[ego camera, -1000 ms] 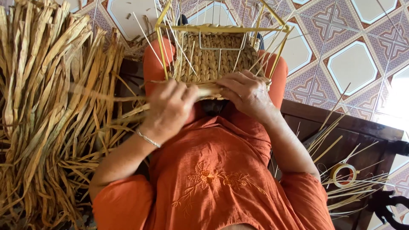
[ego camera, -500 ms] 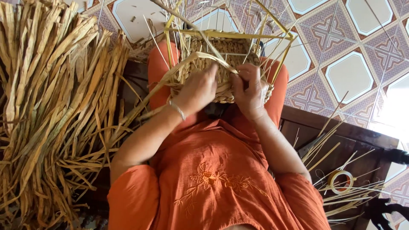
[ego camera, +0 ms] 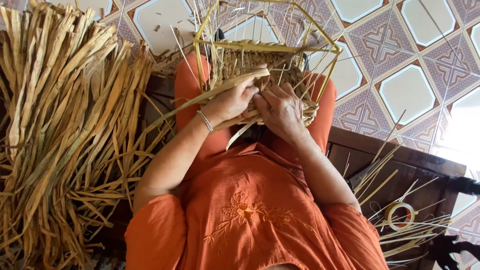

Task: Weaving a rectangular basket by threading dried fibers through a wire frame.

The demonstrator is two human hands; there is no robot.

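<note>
A half-woven straw basket (ego camera: 260, 65) on a yellow wire frame (ego camera: 270, 47) rests on my lap, with thin upright stakes sticking out of it. My left hand (ego camera: 232, 100) pinches a long flat dried strand (ego camera: 200, 97) against the basket's near wall; the strand trails off to the left. My right hand (ego camera: 280, 107) presses on the woven edge beside it, fingers curled over the rim. A thin bracelet (ego camera: 204, 121) circles my left wrist. Both forearms come out of orange sleeves.
A big heap of dried flat leaves (ego camera: 60, 135) fills the left side. To my right a dark wooden bench (ego camera: 400, 165) carries loose thin sticks (ego camera: 380, 175) and a roll of tape (ego camera: 400, 216). Patterned floor tiles (ego camera: 405, 90) lie beyond.
My hands have shifted from the basket's near rim up its wall. The left hand has pulled the strand across the front of the weave, and the basket now sits a little farther from me.
</note>
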